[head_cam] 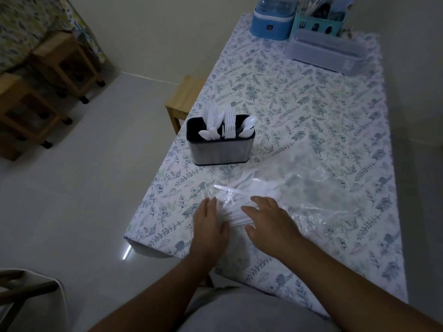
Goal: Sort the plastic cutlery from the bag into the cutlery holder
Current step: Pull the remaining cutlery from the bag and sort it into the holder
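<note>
L hand (211,224) flat, fingers together, pressed on the near end of the clear bag (299,195) at its left edge. R hand (266,221) spread, palm down, resting on the white cutlery (236,212) bundled inside the bag; not gripping anything, as far as can be seen. Bag lies on the table (311,111) w/ floral cloth, just this side of the holder (220,146). Holder stands upright near the table's left edge, already w/ knives, forks & spoons in separate sections. Blue and teal containers at far end.
</note>
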Motion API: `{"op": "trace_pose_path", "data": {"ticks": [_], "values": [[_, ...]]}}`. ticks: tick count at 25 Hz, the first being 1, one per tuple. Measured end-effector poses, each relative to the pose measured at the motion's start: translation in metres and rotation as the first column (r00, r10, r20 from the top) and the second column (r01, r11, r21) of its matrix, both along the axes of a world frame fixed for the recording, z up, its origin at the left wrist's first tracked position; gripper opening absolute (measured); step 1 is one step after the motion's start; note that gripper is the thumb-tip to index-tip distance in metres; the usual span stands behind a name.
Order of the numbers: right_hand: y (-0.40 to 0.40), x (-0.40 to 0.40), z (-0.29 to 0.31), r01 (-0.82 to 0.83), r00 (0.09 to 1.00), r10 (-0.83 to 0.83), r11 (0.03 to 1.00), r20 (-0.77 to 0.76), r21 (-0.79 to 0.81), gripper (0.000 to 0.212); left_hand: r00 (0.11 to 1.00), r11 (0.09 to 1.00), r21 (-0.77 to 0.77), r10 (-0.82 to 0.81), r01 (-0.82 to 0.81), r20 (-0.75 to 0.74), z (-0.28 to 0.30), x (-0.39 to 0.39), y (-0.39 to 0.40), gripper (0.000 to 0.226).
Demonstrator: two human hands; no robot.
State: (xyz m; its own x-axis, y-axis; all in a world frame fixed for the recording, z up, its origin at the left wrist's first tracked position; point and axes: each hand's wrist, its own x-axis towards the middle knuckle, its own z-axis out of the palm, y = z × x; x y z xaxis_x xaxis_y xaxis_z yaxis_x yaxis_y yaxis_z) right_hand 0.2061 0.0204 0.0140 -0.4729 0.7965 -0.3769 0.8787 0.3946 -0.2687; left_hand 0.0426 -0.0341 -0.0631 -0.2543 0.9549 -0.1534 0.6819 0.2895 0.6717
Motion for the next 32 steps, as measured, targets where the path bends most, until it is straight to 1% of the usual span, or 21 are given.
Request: {"op": "trace_pose_path", "data": {"ticks": [2, 3, 4, 6, 7, 9, 11, 12, 13, 14, 15, 16, 17, 18, 19, 21, 22, 25, 28, 30, 32], "values": [[-0.002, -0.001, -0.014, -0.009, 1.0, 0.01, 0.995, 0.006, -0.099, 0.055, 0.964, 0.977, 0.037, 0.198, -0.208, 0.175, 0.011, 0.001, 0.001, 0.05], [-0.002, -0.001, -0.019, 0.01, 1.0, -0.012, 0.99, -0.014, -0.139, 0.054, 0.914, 0.953, -0.021, 0.295, -0.301, 0.278, 0.018, 0.002, 0.003, 0.039], [-0.002, -0.001, -0.024, 0.036, 0.998, -0.043, 0.986, -0.04, -0.163, 0.053, 0.852, 0.922, -0.102, 0.384, -0.373, 0.355, 0.025, 0.003, 0.004, 0.037], [-0.003, -0.004, -0.027, 0.087, 0.991, -0.102, 0.982, -0.087, -0.167, 0.05, 0.745, 0.856, -0.239, 0.517, -0.458, 0.422, 0.027, 0.003, 0.006, 0.038], [-0.003, -0.007, -0.025, 0.119, 0.985, -0.138, 0.977, -0.101, -0.176, 0.05, 0.702, 0.832, -0.278, 0.555, -0.48, 0.448, 0.027, 0.003, 0.007, 0.033], [-0.002, -0.014, -0.018, 0.178, 0.976, -0.201, 0.957, -0.081, -0.228, 0.06, 0.584, 0.802, -0.351, 0.594, -0.483, 0.553, 0.033, 0.003, 0.01, 0.016], [0.001, -0.018, -0.011, 0.182, 0.982, -0.188, 0.958, -0.006, -0.222, 0.068, 0.48, 0.833, -0.404, 0.549, -0.378, 0.684, 0.044, 0.003, 0.014, 0.01], [0.003, -0.018, -0.01, 0.175, 0.984, -0.178, 0.966, 0.001, -0.189, 0.064, 0.479, 0.869, -0.385, 0.493, -0.311, 0.726, 0.05, 0.003, 0.016, 0.01], [0.006, -0.017, -0.01, 0.176, 0.983, -0.181, 0.973, -0.023, -0.148, 0.054, 0.525, 0.905, -0.333, 0.424, -0.263, 0.738, 0.052, 0.002, 0.017, 0.01], [0.008, -0.014, -0.011, 0.184, 0.979, -0.192, 0.978, -0.067, -0.101, 0.044, 0.63, 0.942, -0.245, 0.335, -0.228, 0.701, 0.052, 0.0, 0.019, 0.014], [0.01, -0.01, -0.013, 0.202, 0.972, -0.207, 0.978, -0.112, -0.06, 0.038, 0.783, 0.976, -0.112, 0.215, -0.184, 0.584, 0.05, -0.003, 0.018, 0.018], [0.011, -0.007, -0.014, 0.223, 0.962, -0.225, 0.974, -0.153, -0.032, 0.037, 0.912, 0.994, 0.037, 0.077, -0.1, 0.402, 0.045, -0.006, 0.019, 0.024], [0.012, -0.004, -0.015, 0.243, 0.952, -0.243, 0.97, -0.184, -0.021, 0.037, 0.974, 0.988, 0.15, -0.059, 0.026, 0.218, 0.04, -0.009, 0.019, 0.033], [0.012, -0.003, -0.016, 0.257, 0.944, -0.254, 0.966, -0.212, -0.014, 0.038, 0.98, 0.967, 0.194, -0.182, 0.164, 0.08, 0.034, -0.011, 0.021, 0.044], [0.012, -0.002, -0.015, 0.269, 0.936, -0.266, 0.963, -0.23, -0.019, 0.039, 0.96, 0.943, 0.185, -0.281, 0.278, -0.009, 0.03, -0.011, 0.023, 0.056], [0.012, -0.003, -0.013, 0.304, 0.913, -0.304, 0.952, -0.27, -0.045, 0.039, 0.896, 0.889, 0.144, -0.409, 0.434, -0.175, 0.018, -0.007, 0.031, 0.073], [0.012, -0.003, -0.011, 0.338, 0.888, -0.346, 0.938, -0.303, -0.08, 0.04, 0.864, 0.874, 0.101, -0.443, 0.476, -0.238, 0.013, -0.004, 0.036, 0.079], [0.017, -0.007, -0.002, 0.454, 0.777, -0.518, 0.855, -0.357, -0.253, 0.038, 0.844, 0.888, -0.058, -0.452, 0.455, -0.289, 0.007, 0.005, 0.051, 0.088], [0.018, -0.008, 0.006, 0.511, 0.702, -0.603, 0.797, -0.378, -0.323, 0.038, 0.853, 0.895, -0.071, -0.442, 0.44, -0.278, 0.007, 0.014, 0.056, 0.085], [0.017, -0.009, 0.01, 0.555, 0.617, -0.659, 0.752, -0.429, -0.356, 0.035, 0.867, 0.906, -0.07, -0.42, 0.417, -0.268, 0.006, 0.017, 0.055, 0.091], [0.015, -0.008, 0.013, 0.586, 0.541, -0.694, 0.716, -0.475, -0.38, 0.03, 0.853, 0.903, -0.077, -0.426, 0.424, -0.301, 0.001, 0.017, 0.057, 0.096]]}}
